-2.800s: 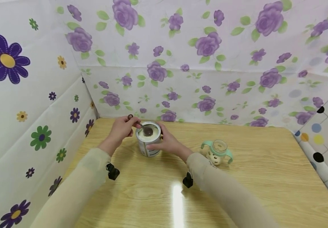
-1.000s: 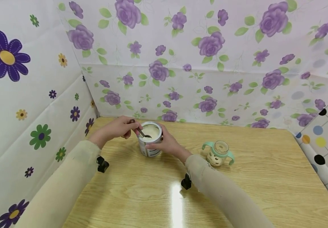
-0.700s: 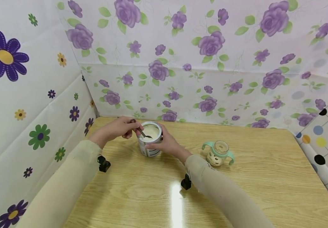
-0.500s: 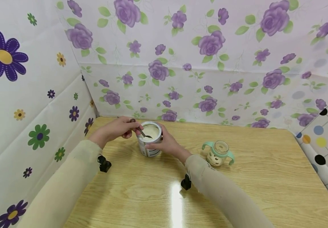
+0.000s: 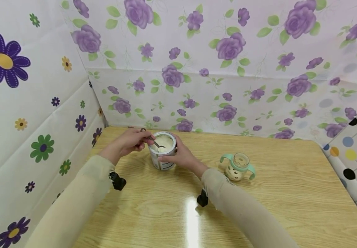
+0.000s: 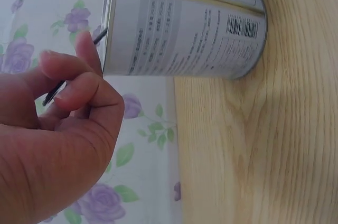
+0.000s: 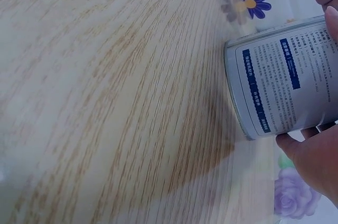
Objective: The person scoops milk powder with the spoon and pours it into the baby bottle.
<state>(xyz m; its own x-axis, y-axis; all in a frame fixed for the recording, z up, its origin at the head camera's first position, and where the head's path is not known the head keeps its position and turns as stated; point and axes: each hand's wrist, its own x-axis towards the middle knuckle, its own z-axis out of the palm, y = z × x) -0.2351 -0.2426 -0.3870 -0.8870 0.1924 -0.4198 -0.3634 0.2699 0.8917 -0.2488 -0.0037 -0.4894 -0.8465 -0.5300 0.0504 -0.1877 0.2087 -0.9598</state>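
A printed metal can (image 5: 162, 164) stands upright on the table, its top off and pale powder (image 5: 165, 141) showing inside. My right hand (image 5: 183, 155) grips its right side, thumb across the front; fingers curve along the can's wall (image 7: 296, 81) in the right wrist view. A dark spoon (image 5: 158, 145) is pinched in my left hand (image 5: 131, 142). It slants over the can's left rim, its bowl seen narrow against the powder. In the left wrist view the spoon's handle (image 6: 52, 93) passes between thumb and fingers, and the rim hides the bowl.
To the right of my right forearm, a clear baby bottle (image 5: 236, 169) with mint-green handles stands uncapped on the wooden table (image 5: 153, 213). Flowered sheets (image 5: 197, 69) hang close behind the can and along the left side.
The spoon's bowl, earlier broad and dark over the powder, has tipped and now appears narrow. My left hand has turned slightly; my right hand and the can stay nearly still.
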